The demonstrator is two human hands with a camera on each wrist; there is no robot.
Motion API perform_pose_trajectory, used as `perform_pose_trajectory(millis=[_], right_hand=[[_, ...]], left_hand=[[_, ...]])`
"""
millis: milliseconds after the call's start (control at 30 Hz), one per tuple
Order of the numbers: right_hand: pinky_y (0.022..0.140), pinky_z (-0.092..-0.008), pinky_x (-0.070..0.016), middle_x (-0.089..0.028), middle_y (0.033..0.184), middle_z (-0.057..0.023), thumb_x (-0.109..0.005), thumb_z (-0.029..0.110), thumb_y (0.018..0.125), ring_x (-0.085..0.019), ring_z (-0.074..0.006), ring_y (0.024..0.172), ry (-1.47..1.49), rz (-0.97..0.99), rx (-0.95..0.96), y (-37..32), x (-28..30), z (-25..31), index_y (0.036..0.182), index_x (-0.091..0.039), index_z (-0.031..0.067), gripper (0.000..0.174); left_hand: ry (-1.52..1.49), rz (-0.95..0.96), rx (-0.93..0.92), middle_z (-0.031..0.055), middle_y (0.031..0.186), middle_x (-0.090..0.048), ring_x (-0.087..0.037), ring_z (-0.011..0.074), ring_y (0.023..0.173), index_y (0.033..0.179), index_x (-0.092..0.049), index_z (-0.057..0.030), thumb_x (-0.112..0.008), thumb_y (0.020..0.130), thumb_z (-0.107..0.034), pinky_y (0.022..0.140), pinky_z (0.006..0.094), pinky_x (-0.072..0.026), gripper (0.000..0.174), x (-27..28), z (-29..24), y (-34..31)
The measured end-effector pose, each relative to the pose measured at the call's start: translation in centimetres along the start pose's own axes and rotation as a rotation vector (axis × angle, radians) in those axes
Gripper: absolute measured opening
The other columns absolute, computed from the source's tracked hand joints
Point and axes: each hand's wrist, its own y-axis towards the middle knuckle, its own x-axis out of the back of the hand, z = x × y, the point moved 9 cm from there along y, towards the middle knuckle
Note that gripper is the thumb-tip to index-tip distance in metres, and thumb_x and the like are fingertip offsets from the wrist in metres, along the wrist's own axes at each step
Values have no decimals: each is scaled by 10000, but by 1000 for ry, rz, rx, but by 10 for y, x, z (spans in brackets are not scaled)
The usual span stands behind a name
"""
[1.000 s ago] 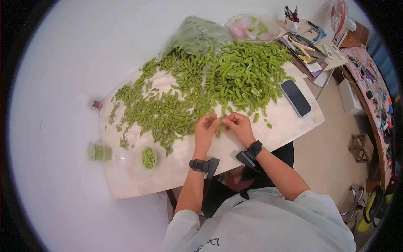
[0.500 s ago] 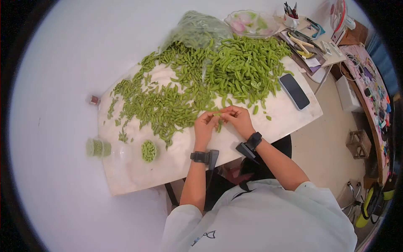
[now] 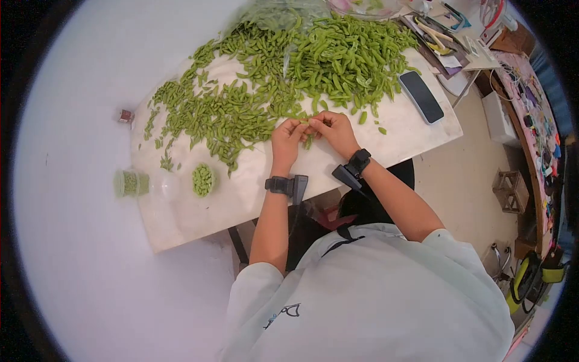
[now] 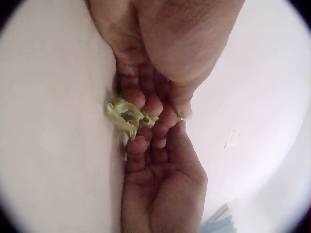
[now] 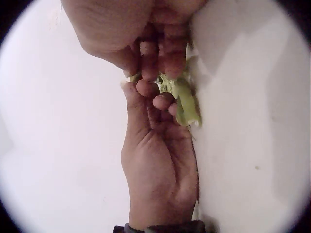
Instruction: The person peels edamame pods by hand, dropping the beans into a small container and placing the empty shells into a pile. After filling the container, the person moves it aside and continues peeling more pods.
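Over the near part of the table, my left hand (image 3: pixel 285 143) and right hand (image 3: pixel 338 134) meet fingertip to fingertip. Between them is a green edamame pod (image 3: pixel 305 122), pinched by the thumbs and forefingers of both hands. Its small green end (image 5: pixel 135 77) peeks out between the thumbs in the right wrist view. Split, emptied-looking pods (image 4: pixel 122 115) stick out below the other fingers, close over the tabletop; one green pod shell (image 5: pixel 187 103) shows there in the right wrist view. Left of my hands stands a clear cup of shelled green beans (image 3: pixel 202 180).
Loose pods (image 3: pixel 232 114) spread across the table (image 3: pixel 199 220), with a taller heap (image 3: pixel 350 57) behind my right hand. A plastic bag (image 3: pixel 277 15) lies at the back. A phone (image 3: pixel 421 98) lies at right, a clear container (image 3: pixel 131 183) and small jar (image 3: pixel 125 116) at the left edge.
The head view has tilted down, so the table and hands appear higher. Both hands stay together at the same place by the pods, fingers shifting slightly around the pod.
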Motion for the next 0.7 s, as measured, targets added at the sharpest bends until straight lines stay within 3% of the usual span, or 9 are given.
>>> perform_pose_trajectory(millis=[267, 367, 467, 567, 700], right_hand=[[545, -262, -431, -571, 663, -25, -565, 194, 910, -500, -77, 585, -89, -63, 16, 2, 2, -5, 856, -560, -3, 205], [542, -255, -428, -552, 645, -25, -559, 191, 916, -506, -78, 579, -99, -35, 19, 3, -2, -3, 861, -555, -2, 201], [538, -250, -425, -551, 642, -24, -560, 192, 918, -509, -82, 569, -86, -18, 2, 1, -2, 1, 860, -557, -6, 206], [533, -238, -425, -555, 656, -14, -555, 192, 925, -513, -74, 564, -89, -4, -3, 0, -3, -1, 876, -565, -4, 202], [526, -217, -425, -560, 682, 3, -534, 180, 943, -507, -54, 561, -141, 1, 12, 3, -3, -5, 921, -580, 4, 184]], left_hand=[[102, 37, -8, 24, 740, -602, -516, 68, 612, 870, -579, 7, -583, 892, -67, 558, 208, -436, 77, -4, 8, 0], [-15, -19, -77, 17, 773, -575, -509, 66, 631, 921, -573, -10, -616, 867, -53, 554, 215, -436, 82, -4, -7, -4], [57, -106, -167, 15, 842, -558, -513, 70, 668, 974, -565, -26, -656, 832, -40, 570, 219, -438, 169, -3, -35, -11], [169, -39, -242, 12, 902, -558, -519, 74, 703, 958, -586, -19, -684, 802, -32, 587, 212, -437, 185, 2, -16, -5], [270, -89, -303, 5, 886, -556, -516, 70, 706, 949, -626, 6, -692, 788, -13, 589, 199, -430, 175, 1, -30, -8]])
